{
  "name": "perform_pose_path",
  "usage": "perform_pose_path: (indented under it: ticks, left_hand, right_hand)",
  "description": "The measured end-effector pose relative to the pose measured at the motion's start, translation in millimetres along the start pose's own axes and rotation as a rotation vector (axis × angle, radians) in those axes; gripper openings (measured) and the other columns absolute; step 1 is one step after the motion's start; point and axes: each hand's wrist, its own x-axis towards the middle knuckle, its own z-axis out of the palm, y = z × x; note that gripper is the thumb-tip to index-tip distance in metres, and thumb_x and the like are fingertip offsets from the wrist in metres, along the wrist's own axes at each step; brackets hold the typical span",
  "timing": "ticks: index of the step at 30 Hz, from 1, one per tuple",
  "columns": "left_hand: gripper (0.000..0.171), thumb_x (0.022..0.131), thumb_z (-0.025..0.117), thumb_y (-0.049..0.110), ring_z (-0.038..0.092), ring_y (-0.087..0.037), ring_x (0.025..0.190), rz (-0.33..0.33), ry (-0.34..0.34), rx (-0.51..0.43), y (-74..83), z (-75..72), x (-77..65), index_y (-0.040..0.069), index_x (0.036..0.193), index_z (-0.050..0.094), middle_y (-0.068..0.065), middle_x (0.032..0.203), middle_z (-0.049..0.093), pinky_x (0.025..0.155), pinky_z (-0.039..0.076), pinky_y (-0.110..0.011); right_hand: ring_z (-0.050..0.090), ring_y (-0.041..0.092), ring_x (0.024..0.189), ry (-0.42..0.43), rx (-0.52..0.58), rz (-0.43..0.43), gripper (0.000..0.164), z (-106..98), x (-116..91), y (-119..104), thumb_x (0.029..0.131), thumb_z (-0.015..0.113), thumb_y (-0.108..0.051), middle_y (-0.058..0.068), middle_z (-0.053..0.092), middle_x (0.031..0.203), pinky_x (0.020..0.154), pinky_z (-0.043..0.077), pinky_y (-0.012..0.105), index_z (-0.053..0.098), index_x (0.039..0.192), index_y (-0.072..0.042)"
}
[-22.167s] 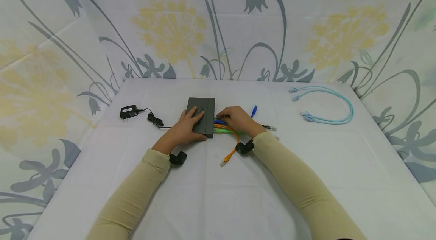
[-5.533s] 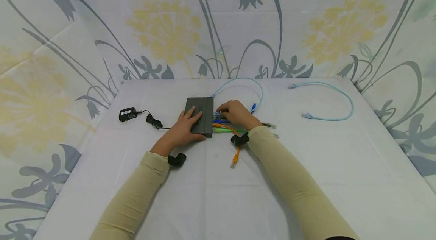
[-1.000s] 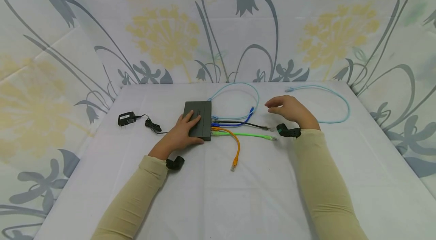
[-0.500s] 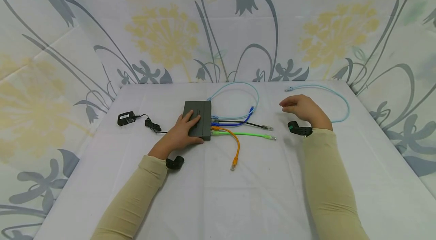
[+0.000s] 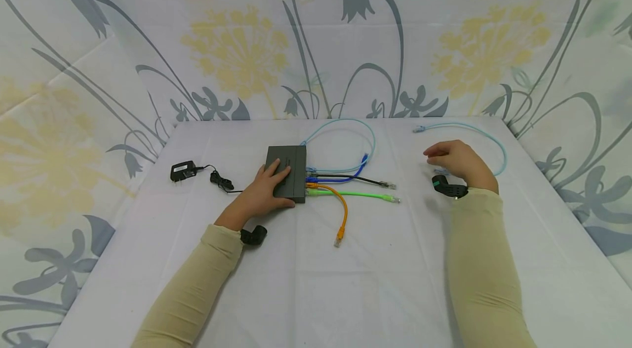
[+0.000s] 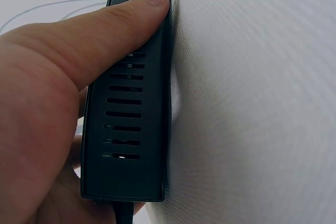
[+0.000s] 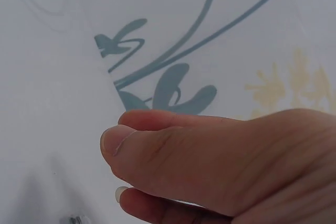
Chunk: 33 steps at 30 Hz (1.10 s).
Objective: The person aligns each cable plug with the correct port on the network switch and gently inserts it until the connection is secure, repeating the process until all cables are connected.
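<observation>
My left hand (image 5: 261, 190) holds the dark grey network switch (image 5: 297, 153) on the table, fingers spread over its top. In the left wrist view my thumb (image 6: 123, 30) lies along the slotted side of the switch. My right hand (image 5: 461, 161) hovers with loosely bent fingers and nothing between them. Beside it, partly hidden beneath, is a loose light-blue network cable (image 5: 498, 145). Another light-blue cable (image 5: 372, 131) loops from the switch's far corner back to its right side. Blue (image 5: 364, 161), black (image 5: 362, 178), orange (image 5: 345, 213) and green (image 5: 357, 195) cables extend from that side.
A black power adapter (image 5: 184, 171) lies at the left, its bundled cord (image 5: 221, 181) running toward the switch. White cloth (image 5: 345, 293) covers the table, and a flower-patterned curtain (image 5: 316, 35) stands behind it.
Over the last second my right hand has moved right, toward the loose light-blue cable. Since the oldest frame, one of two light-blue cables has gone from the right to the switch. My left hand stays put.
</observation>
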Motion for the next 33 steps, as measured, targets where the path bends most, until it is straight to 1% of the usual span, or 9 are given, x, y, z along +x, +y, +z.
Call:
perform_pose_path:
  ticks: [8,12,15,18,26,33]
  left_hand:
    - [0.095,0.082,0.072,0.051,-0.001,-0.048,0.148,-0.007,-0.005,0.004,1.2,-1.4,-0.6,0.02,0.156,0.022,-0.011,0.165,0.002,0.111,0.026,-0.064]
    - [0.094,0.082,0.073,0.051,-0.001,-0.048,0.148,-0.009,-0.006,-0.002,1.3,-1.6,-0.4,0.021,0.156,0.022,-0.011,0.165,0.002,0.111,0.026,-0.064]
    - [0.095,0.082,0.073,0.051,-0.001,-0.048,0.148,-0.009,-0.003,0.0,0.7,-1.2,0.1,0.021,0.156,0.022,-0.011,0.165,0.002,0.111,0.026,-0.064]
    - [0.095,0.082,0.073,0.051,-0.001,-0.047,0.148,-0.008,-0.001,0.0,0.1,-0.5,0.7,0.021,0.156,0.022,-0.011,0.165,0.002,0.112,0.026,-0.064]
    - [0.095,0.082,0.073,0.05,0.0,-0.046,0.148,0.0,0.002,0.002,-0.6,0.3,0.7,0.02,0.156,0.022,-0.012,0.165,0.002,0.111,0.027,-0.063]
    - [0.095,0.082,0.073,0.051,0.0,-0.047,0.148,0.001,0.002,-0.001,-1.1,0.9,1.2,0.02,0.156,0.022,-0.011,0.165,0.002,0.111,0.027,-0.064]
  right_hand:
    - [0.044,0.042,0.129,0.015,0.007,0.03,0.048,-8,-7,13,0.098,0.056,-0.036,0.023,0.052,0.139,0.104,0.035,0.058,0.056,0.135,-0.005]
    - [0.043,0.042,0.13,0.009,0.014,0.061,0.051,-11,-10,21,0.097,0.056,-0.039,0.023,0.051,0.141,0.103,0.036,0.058,0.055,0.136,-0.006]
    - [0.041,0.044,0.131,-0.013,0.028,0.086,0.051,-12,-12,24,0.097,0.056,-0.037,0.022,0.049,0.143,0.103,0.037,0.059,0.053,0.138,-0.006]
    - [0.039,0.045,0.132,-0.027,0.027,0.089,0.048,-13,-14,27,0.098,0.055,-0.032,0.023,0.047,0.144,0.104,0.035,0.06,0.053,0.138,-0.006]
    - [0.039,0.048,0.131,-0.074,0.053,0.135,0.048,-16,-20,32,0.097,0.053,-0.027,0.025,0.045,0.145,0.103,0.036,0.06,0.052,0.138,-0.003]
    - [0.045,0.048,0.126,-0.081,0.016,0.119,0.043,-13,-19,37,0.096,0.053,-0.023,0.028,0.05,0.138,0.1,0.04,0.059,0.057,0.132,0.001]
